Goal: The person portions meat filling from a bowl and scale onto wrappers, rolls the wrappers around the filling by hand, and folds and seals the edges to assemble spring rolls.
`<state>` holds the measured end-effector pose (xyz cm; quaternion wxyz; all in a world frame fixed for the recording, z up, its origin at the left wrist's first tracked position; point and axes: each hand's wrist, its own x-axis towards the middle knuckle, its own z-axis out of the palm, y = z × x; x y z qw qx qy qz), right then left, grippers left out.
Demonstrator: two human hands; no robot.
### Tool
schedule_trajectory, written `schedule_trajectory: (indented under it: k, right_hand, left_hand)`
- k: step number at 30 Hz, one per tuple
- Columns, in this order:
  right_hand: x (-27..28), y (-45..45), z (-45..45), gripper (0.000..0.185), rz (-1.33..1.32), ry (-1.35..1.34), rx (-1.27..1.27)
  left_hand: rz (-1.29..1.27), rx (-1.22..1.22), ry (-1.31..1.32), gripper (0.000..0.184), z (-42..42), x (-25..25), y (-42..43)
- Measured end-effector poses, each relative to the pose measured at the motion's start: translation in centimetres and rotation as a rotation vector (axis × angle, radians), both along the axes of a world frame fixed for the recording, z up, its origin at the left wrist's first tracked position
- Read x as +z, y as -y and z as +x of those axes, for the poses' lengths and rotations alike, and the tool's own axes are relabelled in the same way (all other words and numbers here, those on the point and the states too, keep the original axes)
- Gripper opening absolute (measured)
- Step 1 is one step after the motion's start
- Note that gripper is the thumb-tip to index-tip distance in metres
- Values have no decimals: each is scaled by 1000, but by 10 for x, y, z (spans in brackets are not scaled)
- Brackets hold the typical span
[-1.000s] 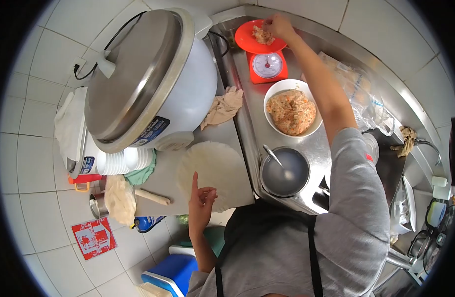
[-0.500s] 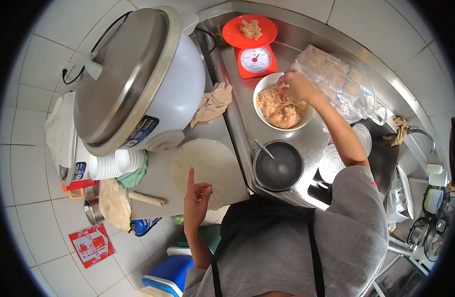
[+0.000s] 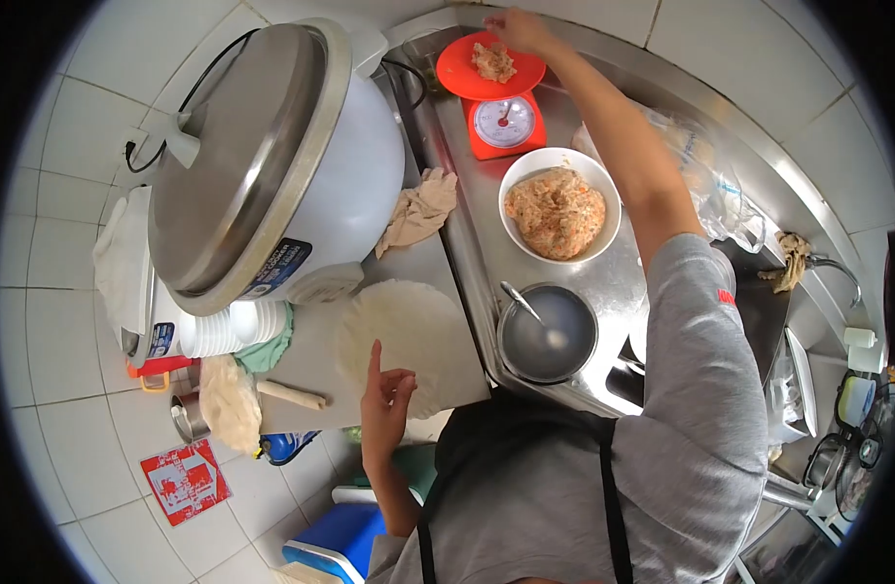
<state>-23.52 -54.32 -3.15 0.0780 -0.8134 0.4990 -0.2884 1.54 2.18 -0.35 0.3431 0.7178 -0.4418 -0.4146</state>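
My right hand (image 3: 521,31) is over the back edge of the red scale plate (image 3: 454,81), beside a small lump of minced filling (image 3: 493,62). Its fingers are bunched together, and whatever they may hold cannot be made out. Below the plate is the red kitchen scale (image 3: 505,125) with its round dial. A white bowl (image 3: 609,216) of orange-flecked minced filling (image 3: 554,214) sits in front of the scale. My left hand (image 3: 387,401) hovers at the edge of round, pale wrapper sheets (image 3: 409,326), index finger stretched out, the others loosely curled, with nothing in it.
A dark pan (image 3: 548,336) of cloudy liquid with a spoon (image 3: 521,302) stands nearest my body. Clear plastic bags (image 3: 705,161) lie right of the bowl. A large rice cooker (image 3: 355,175) takes up the left, with a cloth (image 3: 418,211) beside it.
My right hand has moved from the bowl of filling up to the back of the scale plate. The spoon in the pan appears slightly shifted. My left hand has hardly moved.
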Motion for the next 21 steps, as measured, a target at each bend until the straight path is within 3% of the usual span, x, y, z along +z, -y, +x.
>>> schedule_trajectory:
  k: [8, 11, 14, 16, 18, 19, 21]
  right_hand:
    - [44, -47, 8, 32, 142, -131, -49]
    - [47, -88, 30, 41, 528, 7, 31]
    - [-35, -75, 32, 43, -371, -255, -31]
    - [-60, -35, 22, 37, -389, -202, 17]
    - [-3, -72, 7, 30, 581, 616, -2]
    - [-12, -55, -23, 26, 801, 917, 532]
    - [-2, -77, -29, 23, 978, 1403, 783]
  left_hand:
    - [9, 11, 18, 68, 5, -1, -6]
    - [-9, -3, 1, 68, 5, -5, -4]
    - [-17, -20, -17, 69, 4, -2, -2]
    - [-32, -12, -11, 67, 6, 3, -6]
    - [-48, 10, -17, 67, 11, 4, -15]
    - [-55, 25, -20, 66, 16, 2, -21]
    - [-59, 53, -13, 66, 29, -6, -32]
